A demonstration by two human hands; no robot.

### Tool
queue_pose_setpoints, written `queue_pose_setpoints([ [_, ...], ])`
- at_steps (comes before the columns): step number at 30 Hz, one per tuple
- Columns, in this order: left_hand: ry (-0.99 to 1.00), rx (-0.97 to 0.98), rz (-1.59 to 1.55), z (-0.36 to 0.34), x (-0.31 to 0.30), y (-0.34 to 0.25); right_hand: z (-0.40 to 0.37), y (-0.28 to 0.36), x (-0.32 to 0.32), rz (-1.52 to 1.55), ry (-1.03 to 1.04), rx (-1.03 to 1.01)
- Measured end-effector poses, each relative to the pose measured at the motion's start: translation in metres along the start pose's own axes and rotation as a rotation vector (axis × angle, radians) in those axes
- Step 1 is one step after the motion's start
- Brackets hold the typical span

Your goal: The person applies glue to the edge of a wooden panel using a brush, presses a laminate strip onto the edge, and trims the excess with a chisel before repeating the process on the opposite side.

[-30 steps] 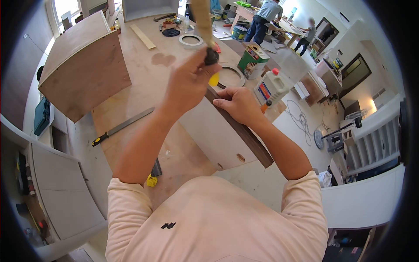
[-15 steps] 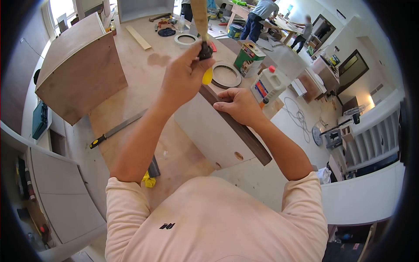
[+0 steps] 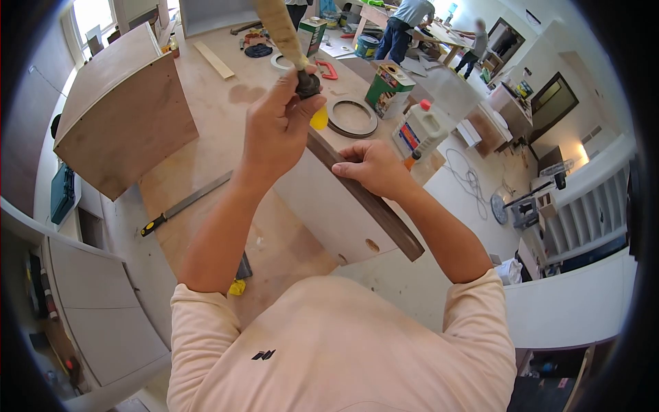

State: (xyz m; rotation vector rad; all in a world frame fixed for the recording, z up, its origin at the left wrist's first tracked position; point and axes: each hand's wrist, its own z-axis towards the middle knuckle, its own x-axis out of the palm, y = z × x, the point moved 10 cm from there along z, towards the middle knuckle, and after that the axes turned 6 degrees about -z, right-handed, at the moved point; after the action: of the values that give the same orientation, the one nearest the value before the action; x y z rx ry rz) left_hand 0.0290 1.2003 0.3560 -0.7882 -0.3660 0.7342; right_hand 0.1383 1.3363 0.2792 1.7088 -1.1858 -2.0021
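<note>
- Center of the frame, the dark strip (image 3: 379,213) runs diagonally along the edge of the pale panel (image 3: 312,192), on the bench (image 3: 223,113).
- Right hand (image 3: 377,170) has fingers and thumb closed on that strip, partway along it.
- Left hand (image 3: 278,141), just above center, is gripping a pale tapered thing (image 3: 283,31) by its dark collar, wide part up. Honestly can't tell what it is. Something yellow (image 3: 319,118) pokes out below the fingers, near the strip's far end.
- Step-wise, looks to me like a two-handed bit: right steadying the strip, left handling whatever that is. Any move from here would want the strip kept in line with the edge and the left grip kept controlled, since it's so close.
- Right of the hands: a ring-shaped roll (image 3: 356,135), a green tin (image 3: 388,89) and a white jug (image 3: 419,130).
- Left of center: a long blade (image 3: 199,192) with a black-and-yellow handle, near a wooden box (image 3: 130,120).
- Upper right, two people (image 3: 410,24) near another table.
</note>
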Motion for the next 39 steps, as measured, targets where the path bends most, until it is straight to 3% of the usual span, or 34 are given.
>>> queue_pose_setpoints([
  [3,0.065,-0.080,-0.014,-0.003,0.008,0.022,-0.002,0.000,0.000,-0.025,0.017,0.034],
  [9,-0.143,0.022,-0.006,-0.004,-0.026,-0.024,0.002,-0.005,-0.004,-0.016,0.011,0.060],
  [14,-0.342,-0.542,-0.283,-0.075,-0.029,0.099,0.012,-0.008,-0.009,-0.004,-0.021,0.096],
  [17,-0.395,-0.630,-0.554,-0.104,-0.002,0.132,0.025,-0.016,-0.008,0.017,0.000,0.161],
  [25,-0.355,-0.580,-0.516,-0.092,0.015,0.134,0.034,-0.034,0.000,0.243,0.100,0.297],
  [39,-0.348,-0.557,-0.558,-0.087,0.018,0.154,0.041,-0.023,-0.005,0.142,0.105,0.260],
])
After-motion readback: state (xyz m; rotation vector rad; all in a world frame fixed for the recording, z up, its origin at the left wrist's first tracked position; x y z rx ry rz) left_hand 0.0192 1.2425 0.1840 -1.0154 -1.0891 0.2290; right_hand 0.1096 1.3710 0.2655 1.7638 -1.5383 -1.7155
